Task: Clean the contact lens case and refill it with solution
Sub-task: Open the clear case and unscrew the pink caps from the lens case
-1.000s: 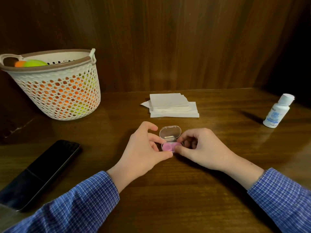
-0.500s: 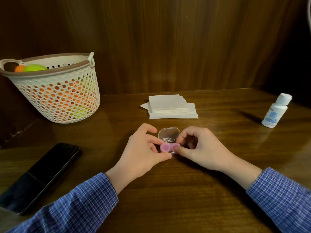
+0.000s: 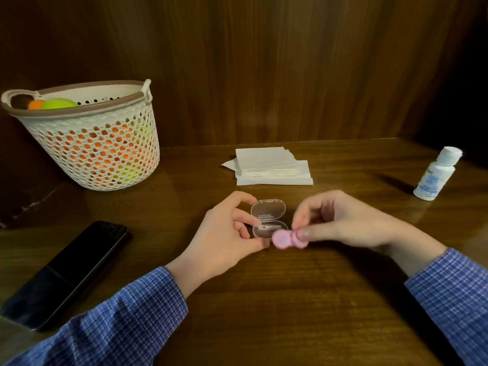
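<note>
We see the pink lens case [image 3: 289, 239] near the middle of the table [image 3: 264, 299], pinched at its right end between the thumb and fingers of the right hand [image 3: 351, 220]. That grip is tight on the case. The picture there is a bit blurry, so we cannot tell if the case sits on the table or is lifted just off it.

The pink case has two round cups joined side by side. The left cup shows fully and the right one is partly hidden by the thumb.

Just to the left and a little farther away lies a clear plastic box [image 3: 268, 220] with its lid open. The left hand [image 3: 227, 236] holds the left side of this box with its finger and thumb curled round it. Its thumb tip is just beside the pink case.

Far off to the right stands a small white bottle [image 3: 435, 178] with a blue label. A pile of white tissues [image 3: 272, 167] lies farther back.
</note>
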The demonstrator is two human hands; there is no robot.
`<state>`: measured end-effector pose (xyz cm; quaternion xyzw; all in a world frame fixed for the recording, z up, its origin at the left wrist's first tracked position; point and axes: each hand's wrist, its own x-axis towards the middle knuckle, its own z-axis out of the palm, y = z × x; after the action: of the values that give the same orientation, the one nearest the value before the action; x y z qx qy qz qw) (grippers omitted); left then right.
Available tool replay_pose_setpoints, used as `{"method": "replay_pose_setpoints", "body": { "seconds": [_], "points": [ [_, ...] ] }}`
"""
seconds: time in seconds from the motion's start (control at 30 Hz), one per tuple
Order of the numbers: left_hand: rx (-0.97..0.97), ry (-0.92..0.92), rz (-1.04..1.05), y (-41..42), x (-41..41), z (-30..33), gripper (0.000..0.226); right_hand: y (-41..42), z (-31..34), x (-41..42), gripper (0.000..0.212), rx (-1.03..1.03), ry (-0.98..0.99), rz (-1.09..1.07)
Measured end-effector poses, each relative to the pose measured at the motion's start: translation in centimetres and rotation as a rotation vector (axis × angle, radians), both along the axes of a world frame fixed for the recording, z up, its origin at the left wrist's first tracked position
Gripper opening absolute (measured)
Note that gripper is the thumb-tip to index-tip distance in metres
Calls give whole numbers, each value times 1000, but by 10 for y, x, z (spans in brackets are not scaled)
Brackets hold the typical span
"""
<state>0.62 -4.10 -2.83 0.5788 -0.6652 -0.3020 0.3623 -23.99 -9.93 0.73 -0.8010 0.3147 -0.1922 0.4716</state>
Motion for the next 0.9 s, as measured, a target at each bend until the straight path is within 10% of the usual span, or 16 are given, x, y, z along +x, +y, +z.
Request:
{"method": "replay_pose_setpoints", "body": {
  "seconds": [0.23,0.9],
  "points": [
    [-47,-53,-29,0,3,-2,48,1,-8,0,5,-119,218,68],
    [-46,-61,-63,0,5,-3,43,-1,-38,23,16,-370,1,-243]
  ]
}}
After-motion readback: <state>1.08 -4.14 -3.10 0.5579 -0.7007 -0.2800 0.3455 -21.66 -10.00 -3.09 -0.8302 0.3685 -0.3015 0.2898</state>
